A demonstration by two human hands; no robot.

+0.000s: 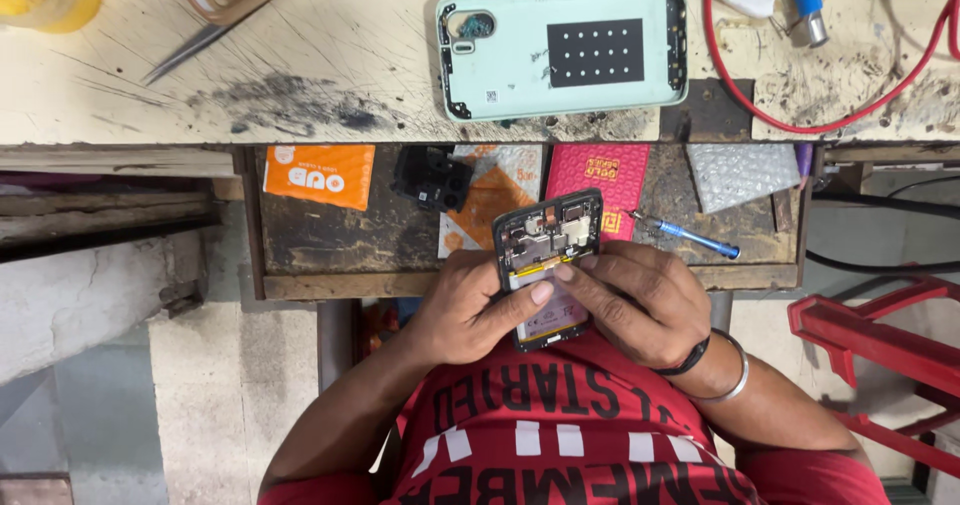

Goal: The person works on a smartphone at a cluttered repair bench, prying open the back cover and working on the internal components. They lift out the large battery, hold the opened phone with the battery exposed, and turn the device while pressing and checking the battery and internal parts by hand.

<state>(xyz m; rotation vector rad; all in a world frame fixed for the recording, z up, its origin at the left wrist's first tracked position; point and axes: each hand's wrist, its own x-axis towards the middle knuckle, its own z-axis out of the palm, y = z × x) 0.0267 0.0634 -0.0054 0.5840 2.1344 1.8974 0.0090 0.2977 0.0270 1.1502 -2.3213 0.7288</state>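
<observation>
Opened phone (545,265) held in both hands above the lap, just below the open drawer (300,287) edge, back cover off, internals facing up. Long axis runs roughly away from the body, camera end far, tilted slightly right. Left hand (465,310) cups the phone's left edge and underside, thumb laid across the battery area. Right hand (640,305) grips the right edge, forefinger tip pressed at the yellowish strip near mid-board, meeting the left thumb there. Both hands closed on the phone; neither nearer, it sits between them, touching both. Mint back cover (562,53) lies inner side up on the tabletop (120,85), well apart, far side. In the drawer: blue-handled screwdriver (690,235) near the right hand, black camera module (432,178), orange packet (320,175), pink packet (600,170), bubble wrap (740,173). Tweezers (190,53) on tabletop at far left. Red cable (800,125) at right.
</observation>
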